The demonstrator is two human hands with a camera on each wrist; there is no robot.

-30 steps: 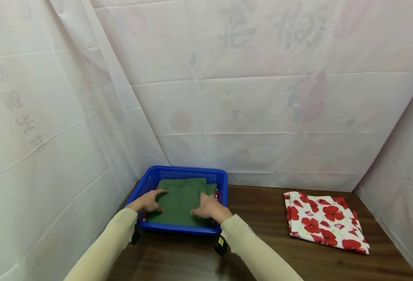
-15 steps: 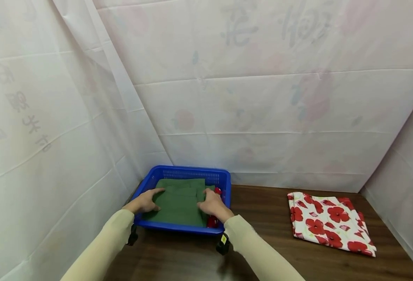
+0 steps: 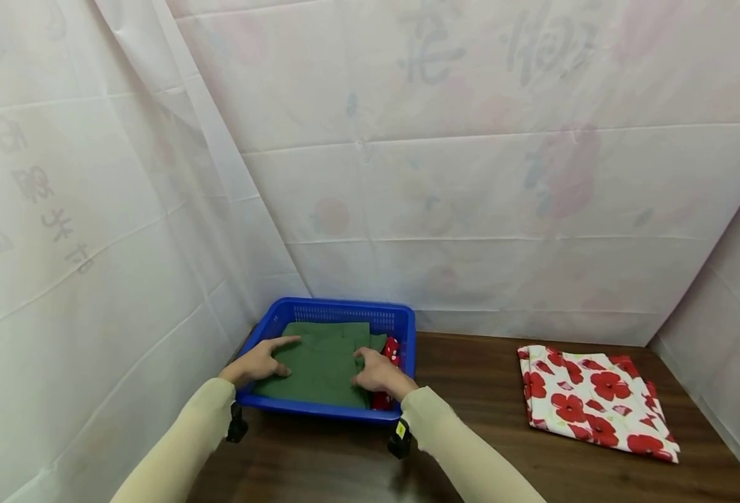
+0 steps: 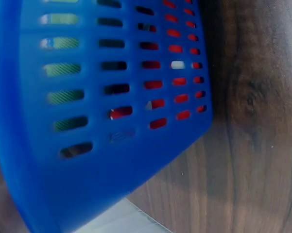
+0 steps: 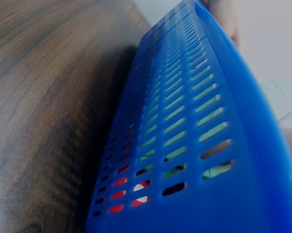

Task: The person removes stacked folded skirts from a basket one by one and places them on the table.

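Green cloth, where: your green cloth (image 3: pixel 319 374) lies in the blue basket (image 3: pixel 319 408), toward the left, covering most of its floor
Green cloth, progress: looks nearly settled, already inside and lying folded; your hands are not yet off it, so squaring up is probably what's left
Green cloth, look: plain dark green, folded in layers, flattish, with a stepped fold at the far right; soft, likely to crease if pushed
Left hand: your left hand (image 3: pixel 258 363) has thumb and index spread wide over the cloth's left side, no grip seen
Right hand: your right hand (image 3: pixel 381 372) sits at the cloth's right edge, thumb and index apart and bent; can't tell if it pinches the edge
Red cloth: white-marked red cloth (image 3: pixel 393 351) peeks out along the basket's right side
Floral cloth: folded white-and-red floral cloth (image 3: pixel 596 404) lies outside, right, on the brown table (image 3: pixel 470 419)
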